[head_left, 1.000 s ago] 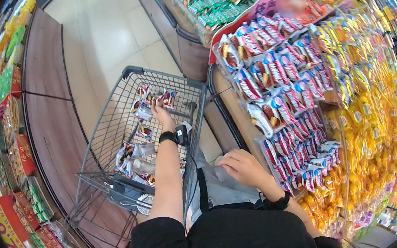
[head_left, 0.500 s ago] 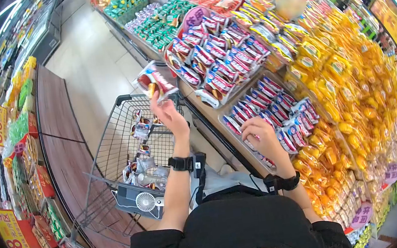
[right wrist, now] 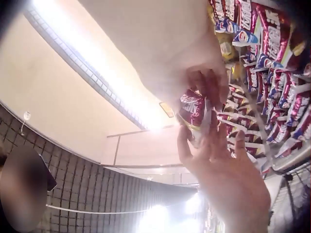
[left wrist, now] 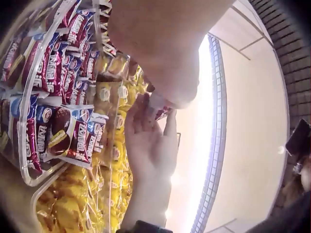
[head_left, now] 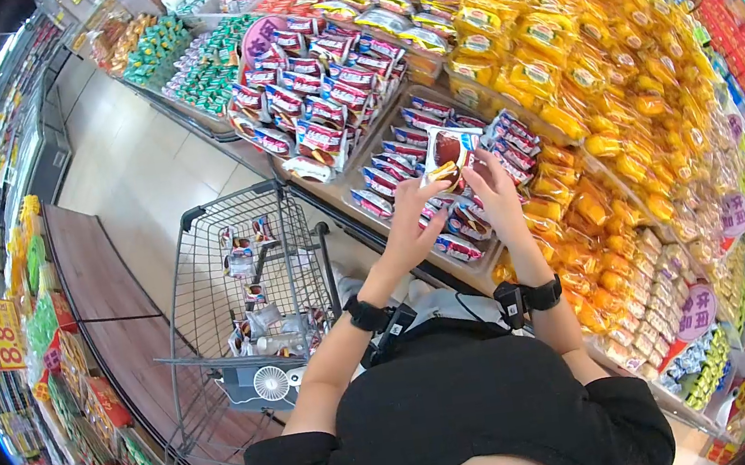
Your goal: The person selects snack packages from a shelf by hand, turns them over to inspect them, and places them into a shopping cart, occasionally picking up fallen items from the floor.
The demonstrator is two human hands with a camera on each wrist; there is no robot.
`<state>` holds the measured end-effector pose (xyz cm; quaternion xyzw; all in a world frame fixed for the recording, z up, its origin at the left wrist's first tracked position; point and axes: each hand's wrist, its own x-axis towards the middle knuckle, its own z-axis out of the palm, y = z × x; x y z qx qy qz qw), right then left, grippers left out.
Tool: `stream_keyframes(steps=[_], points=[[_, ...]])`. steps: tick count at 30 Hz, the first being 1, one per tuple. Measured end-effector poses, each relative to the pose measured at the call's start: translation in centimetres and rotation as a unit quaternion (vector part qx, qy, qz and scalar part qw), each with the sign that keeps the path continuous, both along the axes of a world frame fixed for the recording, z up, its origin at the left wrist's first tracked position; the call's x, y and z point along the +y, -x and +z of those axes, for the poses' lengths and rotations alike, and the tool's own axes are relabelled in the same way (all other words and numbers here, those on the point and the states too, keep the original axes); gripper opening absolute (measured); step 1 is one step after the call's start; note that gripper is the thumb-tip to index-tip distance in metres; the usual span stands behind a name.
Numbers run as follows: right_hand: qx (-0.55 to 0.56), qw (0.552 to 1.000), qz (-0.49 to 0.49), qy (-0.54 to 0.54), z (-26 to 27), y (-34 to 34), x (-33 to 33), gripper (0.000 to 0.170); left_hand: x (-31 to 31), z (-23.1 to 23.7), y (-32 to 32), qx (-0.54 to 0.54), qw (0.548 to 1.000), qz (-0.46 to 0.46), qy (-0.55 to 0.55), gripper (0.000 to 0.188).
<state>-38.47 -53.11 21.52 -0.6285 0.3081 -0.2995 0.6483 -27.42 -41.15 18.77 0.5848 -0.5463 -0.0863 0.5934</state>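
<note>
A snack cake packet [head_left: 448, 151] in white, red and blue wrapping, with a dark round cake pictured on it, is held up in front of the display. My left hand [head_left: 416, 220] pinches its left lower side. On the right edge, my right hand [head_left: 500, 194] grips it with bent fingers. The packet's red side [right wrist: 194, 109] shows between both hands in the right wrist view. Behind and below lies a clear bin of similar small packets [head_left: 392, 163]. A heap of larger matching packets [head_left: 318, 90] stands farther left.
A wire shopping cart [head_left: 183, 283] stands to my left, holding several packets [head_left: 241, 258] and a small white fan [head_left: 271, 383]. Yellow-wrapped cakes [head_left: 546, 53] fill the display at right. Past the cart runs a brown wooden ledge [head_left: 102, 266] beside shelves with price signs [head_left: 4, 333].
My left hand came up out of the cart with the packet and carried it right, over the display. My right hand moved up from near my body and now holds the packet too.
</note>
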Motion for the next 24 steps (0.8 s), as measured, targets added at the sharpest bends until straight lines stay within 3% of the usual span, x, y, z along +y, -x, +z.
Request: stream_keyframes(steps=[3,7,10,14,16,18,20,22,24], points=[[-0.004,0.999,0.025,0.027,-0.8,1.5,-1.5,0.046,0.2,-0.1,0.1,0.022,0.992,-0.094,-0.08,0.041],[0.102,0.98,0.078,0.154,-0.3,3.1,-1.9,0.042,0.1,-1.5,-0.3,-0.048,0.995,-0.056,-0.072,0.039],[0.187,0.942,0.111,0.256,0.3,3.8,-1.3,0.04,0.4,-1.7,-0.6,0.038,0.996,-0.028,-0.073,0.037],[0.279,0.874,0.15,0.369,-0.7,4.5,-0.5,0.036,0.6,-2.3,-0.7,-0.058,0.985,-0.027,-0.16,0.043],[0.344,0.832,0.159,0.406,-1.5,4.6,-0.2,0.034,0.6,-3.5,0.0,-0.044,0.978,-0.042,-0.201,0.046],[0.333,0.824,0.139,0.436,-2.6,4.7,0.4,0.031,0.5,-4.5,0.7,-0.006,0.968,-0.053,-0.244,0.046],[0.327,0.801,0.122,0.487,-3.4,4.7,0.7,0.032,0.2,-5.3,1.1,-0.016,0.975,-0.041,-0.219,0.047],[0.337,0.801,0.121,0.48,-3.9,4.8,0.7,0.033,-0.1,-5.8,1.2,-0.036,0.982,-0.028,-0.183,0.048],[0.344,0.799,0.126,0.477,-3.9,4.8,0.7,0.033,-0.2,-5.8,1.1,-0.038,0.973,-0.036,-0.226,0.048]])
